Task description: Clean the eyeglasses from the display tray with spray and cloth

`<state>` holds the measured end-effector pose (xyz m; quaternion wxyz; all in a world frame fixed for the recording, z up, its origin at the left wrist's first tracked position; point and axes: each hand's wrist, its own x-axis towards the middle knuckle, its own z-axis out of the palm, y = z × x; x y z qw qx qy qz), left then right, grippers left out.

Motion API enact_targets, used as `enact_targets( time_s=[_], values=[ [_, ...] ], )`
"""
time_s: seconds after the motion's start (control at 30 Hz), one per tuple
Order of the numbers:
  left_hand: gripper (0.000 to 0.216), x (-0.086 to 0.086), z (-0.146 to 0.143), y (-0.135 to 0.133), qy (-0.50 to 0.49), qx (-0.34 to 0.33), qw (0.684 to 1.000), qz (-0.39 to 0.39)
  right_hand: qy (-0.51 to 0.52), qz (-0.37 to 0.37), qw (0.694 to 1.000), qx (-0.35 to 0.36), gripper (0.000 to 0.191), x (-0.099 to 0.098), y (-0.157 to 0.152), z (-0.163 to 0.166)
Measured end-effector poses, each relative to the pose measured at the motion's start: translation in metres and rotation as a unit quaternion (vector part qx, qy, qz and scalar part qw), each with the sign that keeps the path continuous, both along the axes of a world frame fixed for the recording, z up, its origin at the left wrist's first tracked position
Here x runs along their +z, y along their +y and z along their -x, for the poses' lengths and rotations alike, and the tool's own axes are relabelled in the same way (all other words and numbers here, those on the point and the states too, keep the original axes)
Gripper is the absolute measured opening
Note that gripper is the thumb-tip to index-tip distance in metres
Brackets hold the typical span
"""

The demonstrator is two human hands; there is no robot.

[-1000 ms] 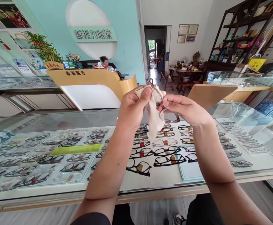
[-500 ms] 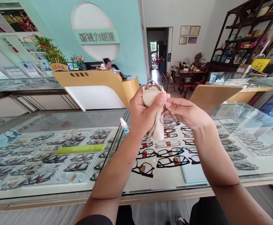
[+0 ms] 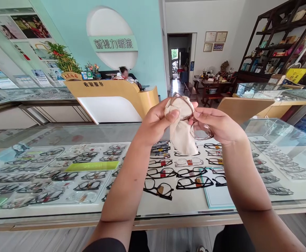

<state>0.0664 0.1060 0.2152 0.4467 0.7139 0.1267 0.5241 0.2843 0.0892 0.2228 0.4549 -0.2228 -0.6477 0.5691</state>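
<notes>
A cream cleaning cloth (image 3: 183, 138) hangs from my left hand (image 3: 158, 120), whose thumb presses it against a lens of a pair of eyeglasses (image 3: 204, 133). My right hand (image 3: 217, 124) pinches the thin frame near its middle, and the other lens hangs below those fingers. Both hands are raised above the glass display case, close together. Part of the eyeglasses is covered by the cloth and my fingers.
Beneath my hands, a glass display case (image 3: 168, 209) holds rows of eyeglass frames (image 3: 158, 189) and a green strip (image 3: 92, 166). Beyond stands a wooden counter (image 3: 149, 96) with a person (image 3: 124, 72) behind it. Dark shelves (image 3: 271, 43) rise at the right.
My left thumb has shifted, and the cloth is spread over the lens with its loose end swung right. The eyeglasses have turned and moved slightly right. My left hand now hides the spray bottle.
</notes>
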Motion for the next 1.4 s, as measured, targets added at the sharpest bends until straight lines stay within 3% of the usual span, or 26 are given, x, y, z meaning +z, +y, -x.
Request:
enact_targets(
  time_s=[0.1, 0.33, 0.47, 0.6, 0.77, 0.97, 1.13, 1.2, 1.3, 1.4],
  values=[
    [0.052, -0.003, -0.004, 0.002, -0.019, 0.013, 1.000, -0.007, 0.022, 0.018, 1.000, 0.007, 0.031, -0.001, 0.000, 0.003],
    [0.035, -0.010, -0.024, -0.006, -0.088, 0.171, 0.981, -0.019, 0.016, 0.009, 0.999, 0.039, 0.035, -0.006, -0.005, 0.019],
    [0.042, -0.006, -0.026, -0.016, -0.108, 0.243, 0.964, -0.024, 0.009, 0.006, 0.998, 0.062, 0.034, -0.006, -0.009, 0.019],
    [0.051, 0.002, -0.010, -0.015, -0.039, 0.173, 0.984, -0.009, 0.005, 0.007, 0.999, 0.049, 0.028, 0.000, -0.010, 0.008],
    [0.040, 0.010, 0.014, -0.009, 0.045, 0.079, 0.996, -0.019, 0.005, 0.030, 0.999, 0.038, 0.027, 0.002, -0.007, 0.000],
    [0.050, 0.000, -0.002, -0.004, -0.019, 0.114, 0.993, -0.012, 0.052, 0.063, 0.995, 0.049, 0.033, -0.006, -0.003, 0.015],
    [0.033, -0.005, -0.025, -0.014, -0.114, 0.252, 0.960, -0.039, 0.084, 0.063, 0.993, 0.051, 0.033, -0.011, -0.009, 0.032],
    [0.035, -0.004, -0.029, -0.019, -0.126, 0.278, 0.952, -0.023, 0.087, 0.066, 0.993, 0.041, 0.032, -0.012, -0.013, 0.036],
    [0.044, 0.000, -0.024, -0.022, -0.104, 0.246, 0.964, 0.013, 0.082, 0.065, 0.994, 0.031, 0.030, -0.010, -0.015, 0.035],
    [0.046, 0.007, -0.010, -0.018, -0.057, 0.151, 0.986, 0.034, 0.072, 0.055, 0.996, 0.015, 0.028, -0.005, -0.015, 0.026]
  ],
)
